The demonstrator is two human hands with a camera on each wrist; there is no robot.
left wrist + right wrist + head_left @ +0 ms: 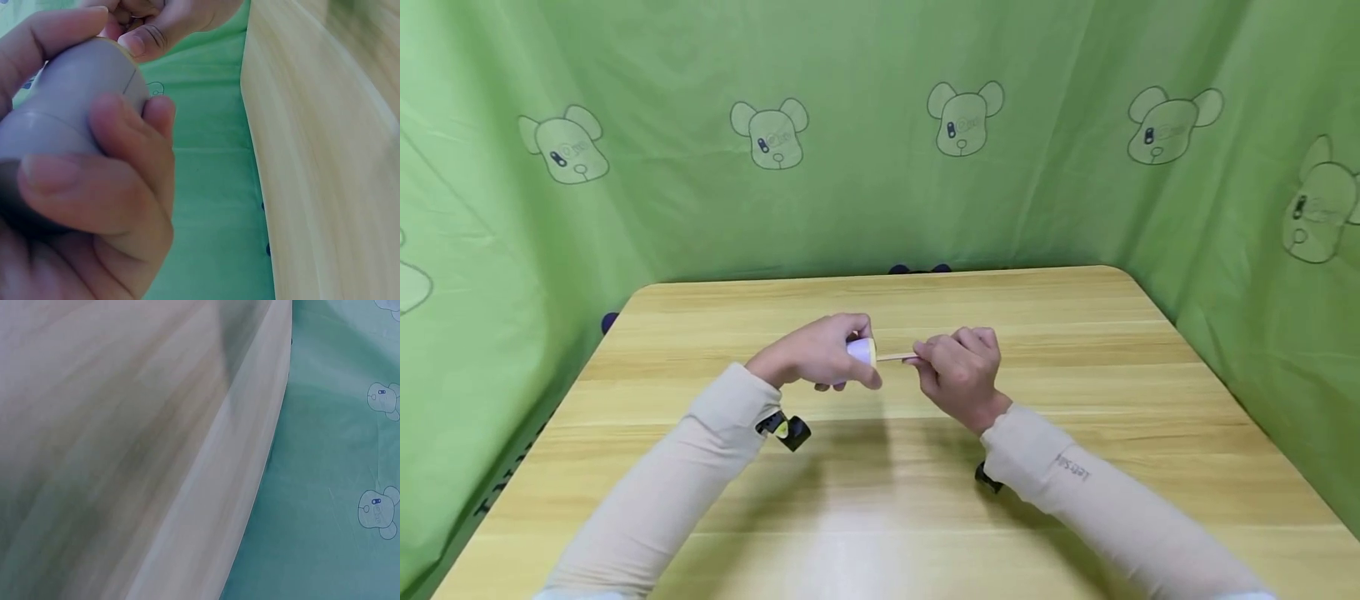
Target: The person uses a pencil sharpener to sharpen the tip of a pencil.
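A green fabric curtain [865,200] printed with outlined animal heads hangs from ten round to two o'clock, behind a broad, pale yellow wood-grain bench [865,542] with rounded far corners. Over the bench reach a person's forearms in stretchy cream cloth sleeves, the left sleeve [692,467] entering from seven o'clock and the right sleeve [1075,483] from five. The left hand [816,354] grasps a smooth lavender cylinder [861,350] with a yellow rim, thumb and fingers wrapped round its side, held up off the bench near the middle of the head view. The right hand [960,372], fingers curled, pinches the outer end of a thin, pale, flat-looking strip [895,357]; its material cannot be told. The key relation is end to end: the cylinder's long axis runs roughly nine to three o'clock, its rimmed end facing three, and the strip lies nearly along that line, bridging rim and right fingertips. The cylinder is at nine o'clock from the right hand and within the left, the nearer one. Counted: one curtain, one bench, two sleeves, two hands, one cylinder, two small black wrist devices [796,433], one strip.
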